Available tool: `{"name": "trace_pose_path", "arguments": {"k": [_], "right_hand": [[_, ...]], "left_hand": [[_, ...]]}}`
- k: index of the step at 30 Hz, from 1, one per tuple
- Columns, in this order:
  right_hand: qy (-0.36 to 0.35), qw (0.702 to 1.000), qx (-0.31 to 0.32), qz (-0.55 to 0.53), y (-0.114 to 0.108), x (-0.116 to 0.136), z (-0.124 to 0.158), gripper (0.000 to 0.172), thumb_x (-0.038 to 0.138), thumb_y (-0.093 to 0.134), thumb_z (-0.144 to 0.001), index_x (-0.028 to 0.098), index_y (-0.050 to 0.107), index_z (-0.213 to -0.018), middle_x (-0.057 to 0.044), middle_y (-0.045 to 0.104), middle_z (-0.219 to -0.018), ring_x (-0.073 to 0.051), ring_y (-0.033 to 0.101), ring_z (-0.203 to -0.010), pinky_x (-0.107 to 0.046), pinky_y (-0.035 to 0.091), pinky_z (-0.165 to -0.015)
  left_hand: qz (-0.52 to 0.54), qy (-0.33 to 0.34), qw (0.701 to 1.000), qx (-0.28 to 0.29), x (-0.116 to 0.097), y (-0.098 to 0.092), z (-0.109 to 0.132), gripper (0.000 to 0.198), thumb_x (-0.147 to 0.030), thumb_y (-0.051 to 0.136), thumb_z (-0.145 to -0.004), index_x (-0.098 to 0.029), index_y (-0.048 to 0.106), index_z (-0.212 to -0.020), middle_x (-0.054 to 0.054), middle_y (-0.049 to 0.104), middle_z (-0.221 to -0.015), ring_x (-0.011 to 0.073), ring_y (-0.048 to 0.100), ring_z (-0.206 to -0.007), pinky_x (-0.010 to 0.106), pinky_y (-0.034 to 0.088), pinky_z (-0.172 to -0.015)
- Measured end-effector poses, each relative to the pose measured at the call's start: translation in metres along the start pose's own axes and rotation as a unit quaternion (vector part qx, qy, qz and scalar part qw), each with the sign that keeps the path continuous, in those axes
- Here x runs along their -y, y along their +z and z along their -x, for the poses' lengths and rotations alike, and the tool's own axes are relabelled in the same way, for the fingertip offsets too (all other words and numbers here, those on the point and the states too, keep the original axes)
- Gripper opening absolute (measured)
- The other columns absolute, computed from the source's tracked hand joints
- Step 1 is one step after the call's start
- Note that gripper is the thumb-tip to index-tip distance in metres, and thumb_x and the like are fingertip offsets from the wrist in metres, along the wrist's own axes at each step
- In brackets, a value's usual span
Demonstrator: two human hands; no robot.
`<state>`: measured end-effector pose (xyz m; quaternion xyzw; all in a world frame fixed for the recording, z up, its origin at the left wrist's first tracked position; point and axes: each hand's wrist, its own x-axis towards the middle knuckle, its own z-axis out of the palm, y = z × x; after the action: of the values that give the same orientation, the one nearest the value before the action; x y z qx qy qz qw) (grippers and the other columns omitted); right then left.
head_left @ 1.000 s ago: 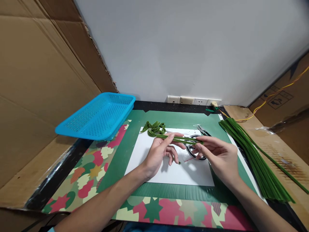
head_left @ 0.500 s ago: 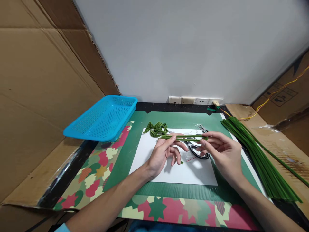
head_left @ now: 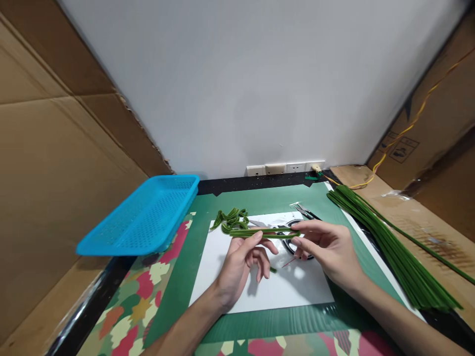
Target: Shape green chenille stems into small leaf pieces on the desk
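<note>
A green fuzzy pipe cleaner [head_left: 274, 230], bent into a long narrow loop, stretches between both hands above the white paper [head_left: 211, 277]. My left hand [head_left: 243, 264] pinches its left end between thumb and fingers, the other fingers loosely curled. At the loop's right end, my right hand [head_left: 326, 247] closes thumb and forefinger on it. Behind the loop lie black-handled scissors [head_left: 299, 250], partly hidden by the right hand, and small pliers [head_left: 306, 211]. Several bent green pipe cleaner pieces [head_left: 230, 217] are heaped at the paper's back left corner. A tiny green offcut [head_left: 273, 270] rests on the paper.
A blue perforated basket [head_left: 144, 217] stands at the left. On the right lies a thick bundle of straight green pipe cleaners [head_left: 393, 252]. Cardboard walls [head_left: 48, 148] flank the table, with wall sockets [head_left: 275, 169] and a yellow cable [head_left: 423, 113] behind.
The camera view has tilted upward and shifted, so the table sits lower in the picture. Both hands keep hold of the pipe cleaner loop, with little change in their grip.
</note>
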<state>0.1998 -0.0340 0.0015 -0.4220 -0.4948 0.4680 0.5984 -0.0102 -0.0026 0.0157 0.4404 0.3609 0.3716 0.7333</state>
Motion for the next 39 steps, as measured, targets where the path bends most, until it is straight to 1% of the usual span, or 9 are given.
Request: {"name": "trace_pose_path", "arguments": {"k": [3,6,9,12,15,19,25,35,39], "right_hand": [[0.002,1.0,0.007,-0.003,-0.001,0.0001,-0.0021,0.023,0.028,0.089,-0.079,0.018,0.082,-0.098,-0.002,0.075,-0.064,-0.014,0.069,-0.05,-0.021,0.056,-0.047],[0.0,1.0,0.012,0.003,-0.0008,0.0013,-0.002,0.021,0.029,0.09,-0.078,0.019,0.084,-0.095,-0.001,0.073,-0.062,-0.012,0.065,-0.047,-0.02,0.053,-0.046],[0.006,1.0,0.021,0.006,-0.0005,0.0013,-0.0009,0.021,0.029,0.091,-0.077,0.019,0.085,-0.094,-0.002,0.074,-0.065,-0.012,0.064,-0.047,-0.021,0.053,-0.046],[0.012,1.0,0.025,0.014,-0.0012,-0.0004,0.0002,0.022,0.03,0.091,-0.077,0.018,0.085,-0.093,-0.003,0.075,-0.066,-0.013,0.064,-0.048,-0.023,0.053,-0.045],[0.014,0.999,0.03,0.019,-0.002,-0.0021,0.001,0.02,0.03,0.091,-0.077,0.018,0.085,-0.092,-0.004,0.075,-0.067,-0.013,0.064,-0.048,-0.023,0.052,-0.045],[0.005,0.999,0.044,0.008,-0.0016,-0.002,0.0011,0.014,0.027,0.089,-0.079,0.02,0.086,-0.09,-0.004,0.077,-0.071,-0.011,0.065,-0.05,-0.021,0.053,-0.047],[-0.005,0.998,0.057,0.011,-0.0011,-0.0031,0.0002,0.011,0.026,0.088,-0.081,0.022,0.086,-0.091,-0.005,0.08,-0.079,-0.012,0.068,-0.054,-0.021,0.055,-0.049],[-0.007,0.998,0.051,0.033,0.0,-0.0016,0.0002,0.011,0.028,0.087,-0.08,0.021,0.086,-0.087,-0.006,0.08,-0.078,-0.013,0.067,-0.054,-0.023,0.054,-0.049],[-0.017,0.997,0.046,0.052,-0.0007,-0.0022,0.0002,0.011,0.03,0.088,-0.08,0.021,0.086,-0.086,-0.007,0.08,-0.078,-0.017,0.071,-0.063,-0.026,0.056,-0.054]], "left_hand": [[-0.007,-0.004,1.0,0.001,-0.0016,0.0014,0.0014,0.032,-0.044,0.067,-0.096,-0.012,0.065,-0.099,0.006,0.071,-0.074,0.0132,0.064,-0.046,0.019,0.044,-0.039],[-0.016,-0.005,1.0,0.011,-0.0009,0.002,0.0023,0.033,-0.046,0.07,-0.095,-0.013,0.064,-0.101,0.009,0.075,-0.087,0.0142,0.067,-0.049,0.02,0.047,-0.039],[-0.028,-0.011,0.999,0.01,0.0013,0.0018,0.002,0.036,-0.048,0.07,-0.094,-0.012,0.065,-0.094,0.012,0.076,-0.096,0.0131,0.067,-0.048,0.02,0.048,-0.04],[-0.038,-0.009,0.999,0.0,0.0029,0.0011,0.001,0.036,-0.046,0.073,-0.093,-0.011,0.066,-0.09,0.013,0.077,-0.095,0.0126,0.067,-0.048,0.019,0.047,-0.039],[-0.04,-0.005,0.999,-0.006,0.0032,0.0003,0.0006,0.034,-0.045,0.076,-0.091,-0.012,0.068,-0.093,0.012,0.077,-0.094,0.013,0.067,-0.048,0.019,0.047,-0.038],[-0.044,-0.007,0.999,0.003,0.0026,-0.0006,0.001,0.032,-0.042,0.077,-0.091,-0.012,0.07,-0.098,0.01,0.076,-0.089,0.0136,0.069,-0.05,0.018,0.047,-0.039],[-0.055,-0.002,0.998,0.019,0.0011,-0.0011,0.0002,0.03,-0.041,0.077,-0.091,-0.012,0.07,-0.093,0.008,0.075,-0.085,0.0144,0.07,-0.051,0.018,0.048,-0.039],[-0.09,0.001,0.996,0.021,0.0002,0.001,0.0,0.034,-0.044,0.075,-0.092,-0.01,0.072,-0.09,0.013,0.078,-0.092,0.0143,0.069,-0.05,0.02,0.049,-0.039],[-0.089,0.003,0.996,0.019,0.0009,0.0016,0.0,0.035,-0.044,0.075,-0.092,-0.01,0.072,-0.09,0.013,0.078,-0.091,0.0146,0.07,-0.05,0.02,0.049,-0.039]]}}
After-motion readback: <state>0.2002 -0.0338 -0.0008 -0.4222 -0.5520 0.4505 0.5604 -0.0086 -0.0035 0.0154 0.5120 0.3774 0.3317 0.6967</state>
